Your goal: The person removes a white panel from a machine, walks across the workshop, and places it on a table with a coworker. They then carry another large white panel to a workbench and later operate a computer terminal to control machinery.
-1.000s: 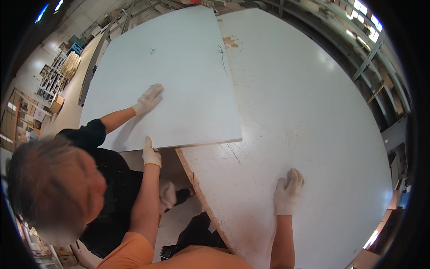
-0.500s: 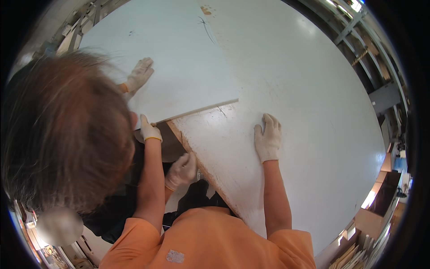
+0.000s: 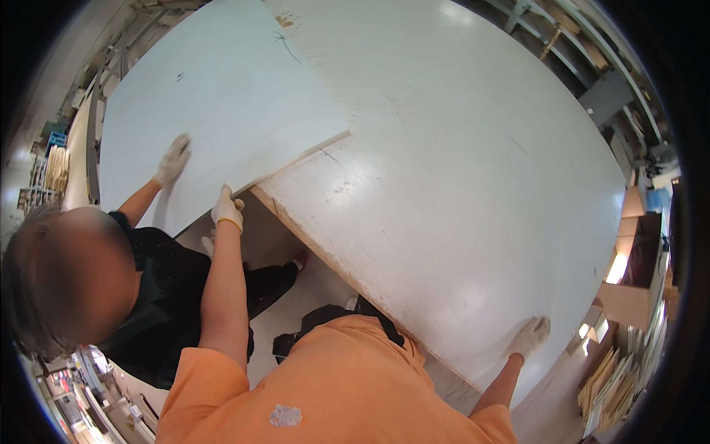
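Note:
A large pale-blue panel (image 3: 222,103) lies over the left part of a wide white-topped table (image 3: 444,192), its near corner jutting past the table's worn brown edge. My gloved left hand (image 3: 227,207) is closed on the panel's near edge, over the gap beside the table. Far to the right, my gloved right hand (image 3: 530,337) rests palm down on the tabletop near its rim, slightly blurred and holding nothing I can see. A co-worker's gloved hand (image 3: 174,159) lies flat on the panel; their other hand (image 3: 208,243) is partly hidden below its edge.
The co-worker in black (image 3: 163,281) stands close at my left. Metal racks (image 3: 606,96) line the far right. Cardboard boxes (image 3: 625,303) and upright board offcuts (image 3: 610,385) stand beyond the table's right side. Stacked wood (image 3: 55,170) is at the far left.
My right hand has moved right and nearer across the tabletop. My left hand stays on the panel's edge. The co-worker has leaned back left, and their lower hand has moved under the panel.

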Demonstrator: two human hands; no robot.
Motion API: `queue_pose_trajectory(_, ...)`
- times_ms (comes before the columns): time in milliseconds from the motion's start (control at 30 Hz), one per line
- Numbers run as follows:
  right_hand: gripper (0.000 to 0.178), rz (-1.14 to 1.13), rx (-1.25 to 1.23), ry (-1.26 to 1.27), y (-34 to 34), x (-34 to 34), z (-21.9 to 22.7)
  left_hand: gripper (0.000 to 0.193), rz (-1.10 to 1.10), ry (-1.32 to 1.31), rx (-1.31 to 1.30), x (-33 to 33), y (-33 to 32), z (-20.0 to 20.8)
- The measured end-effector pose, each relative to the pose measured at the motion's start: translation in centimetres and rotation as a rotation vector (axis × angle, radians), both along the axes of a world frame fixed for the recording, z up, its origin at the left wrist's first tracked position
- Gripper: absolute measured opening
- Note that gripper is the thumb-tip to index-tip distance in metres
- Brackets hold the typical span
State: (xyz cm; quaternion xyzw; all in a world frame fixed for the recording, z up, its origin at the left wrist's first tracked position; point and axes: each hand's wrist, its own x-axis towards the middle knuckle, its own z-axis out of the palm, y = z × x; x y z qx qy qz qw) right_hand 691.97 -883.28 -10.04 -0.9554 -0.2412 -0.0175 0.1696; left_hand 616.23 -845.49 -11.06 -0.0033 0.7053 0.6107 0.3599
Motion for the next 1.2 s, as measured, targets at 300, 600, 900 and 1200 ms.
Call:
queue_pose_trajectory(300, 0.072, -0.453, -0.169, -0.108, -21.6, -1.9, -1.0, 0.036, -0.474, 0.078, 0.129, 7.8, -13.1, -3.4)
queue_pose_trajectory(600, 0.081, -0.466, -0.053, -0.119, -22.4, -3.2, -1.6, 0.036, -0.627, -0.131, -0.171, 9.1, -34.0, -8.6)
queue_pose_trajectory(900, 0.067, -0.463, 0.325, 0.184, -22.6, -4.2, 4.7, 0.044, -0.670, 0.008, -0.142, 7.5, -36.6, -5.6)
queue_pose_trajectory(1200, 0.077, 0.086, 0.304, 0.186, -10.0, -9.1, 3.5, 0.047, -0.324, -0.215, 0.120, 2.2, -30.0, -2.7)
